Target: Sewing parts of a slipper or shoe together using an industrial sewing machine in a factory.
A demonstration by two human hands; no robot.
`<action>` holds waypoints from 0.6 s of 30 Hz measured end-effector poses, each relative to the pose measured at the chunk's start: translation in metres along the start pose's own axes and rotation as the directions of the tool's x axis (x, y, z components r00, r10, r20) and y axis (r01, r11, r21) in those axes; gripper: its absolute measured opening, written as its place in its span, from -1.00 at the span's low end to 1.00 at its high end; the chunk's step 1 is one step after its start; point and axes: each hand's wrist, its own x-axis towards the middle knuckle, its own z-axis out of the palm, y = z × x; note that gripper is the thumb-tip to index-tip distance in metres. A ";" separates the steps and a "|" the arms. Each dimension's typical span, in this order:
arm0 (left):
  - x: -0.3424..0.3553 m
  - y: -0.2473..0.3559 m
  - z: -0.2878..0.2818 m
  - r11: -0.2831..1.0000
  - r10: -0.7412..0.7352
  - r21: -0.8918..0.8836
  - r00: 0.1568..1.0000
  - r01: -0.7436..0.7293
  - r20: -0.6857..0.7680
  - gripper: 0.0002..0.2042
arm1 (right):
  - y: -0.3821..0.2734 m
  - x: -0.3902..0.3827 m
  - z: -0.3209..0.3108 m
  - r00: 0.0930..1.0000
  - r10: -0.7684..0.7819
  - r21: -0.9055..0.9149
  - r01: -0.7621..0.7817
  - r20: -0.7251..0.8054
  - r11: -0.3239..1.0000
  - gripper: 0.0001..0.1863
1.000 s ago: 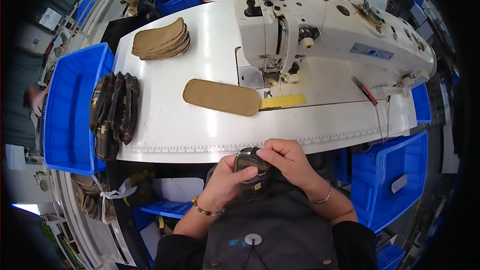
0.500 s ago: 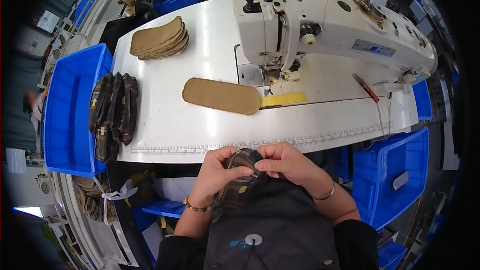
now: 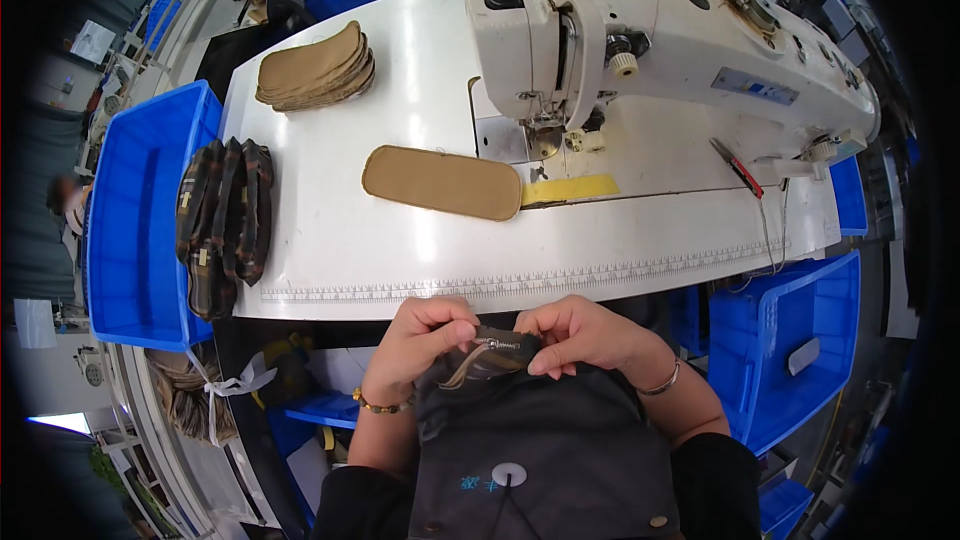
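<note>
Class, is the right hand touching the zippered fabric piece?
Touching: the head view shows the right hand pinching the zippered fabric piece at its right end.

Worker's attire, seen from above. The trunk is covered by a dark grey apron (image 3: 545, 420) with a smooth, slightly creased face. Near its middle sits a pale round disc (image 3: 509, 475), from which black cords (image 3: 500, 512) run downward and diverge. Left of the disc is a small bright-blue marking (image 3: 478, 484). A brownish metallic stud (image 3: 658, 521) marks the panel's lower right, with its counterpart at lower left. Black sleeves (image 3: 716, 485) end around the elbows. Left wrist: beaded bracelet (image 3: 384, 407) in dark and golden tones. Right wrist: narrow silver-coloured bangle (image 3: 661, 382). The left grip (image 3: 450, 332) and right grip (image 3: 555, 342) are bare.
</note>
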 end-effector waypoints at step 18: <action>0.000 -0.005 0.035 0.977 -0.189 -0.078 0.978 0.196 0.094 -0.75 | 0.011 0.006 0.007 0.981 -0.146 0.107 0.160 -0.131 0.981 -0.78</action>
